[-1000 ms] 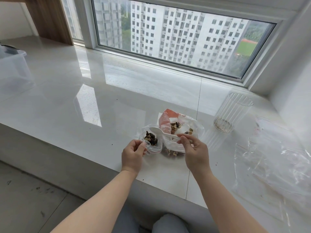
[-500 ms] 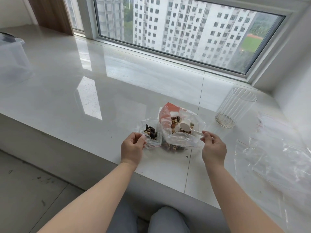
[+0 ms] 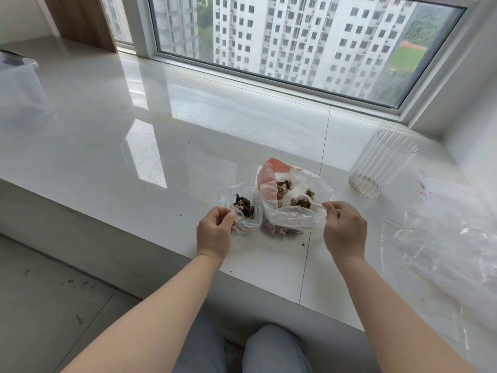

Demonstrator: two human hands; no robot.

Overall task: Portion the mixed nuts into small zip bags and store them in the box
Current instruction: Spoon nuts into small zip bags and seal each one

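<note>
A small clear zip bag (image 3: pixel 243 211) with a little heap of dark nuts stands on the sill's front part. My left hand (image 3: pixel 215 232) pinches its near rim and holds it open. Right beside it sits the big clear bag of mixed nuts (image 3: pixel 290 200) with a red patch at its back. A white plastic spoon (image 3: pixel 304 199) lies in that bag, its bowl loaded with nuts. My right hand (image 3: pixel 344 230) grips the spoon's handle at the bag's right edge. The translucent storage box (image 3: pixel 18 95) stands far left, partly out of frame.
A ribbed clear glass (image 3: pixel 382 165) with crumbs at its bottom stands to the right of the bags. Several empty clear bags (image 3: pixel 451 232) lie flat at the far right. The white glossy sill (image 3: pixel 161 135) ends at a window behind; its front edge drops to the floor.
My right hand drew the spoon from over the small bag back to the right and dipped it into the big bag, where it now carries nuts. My left hand stayed on the small bag.
</note>
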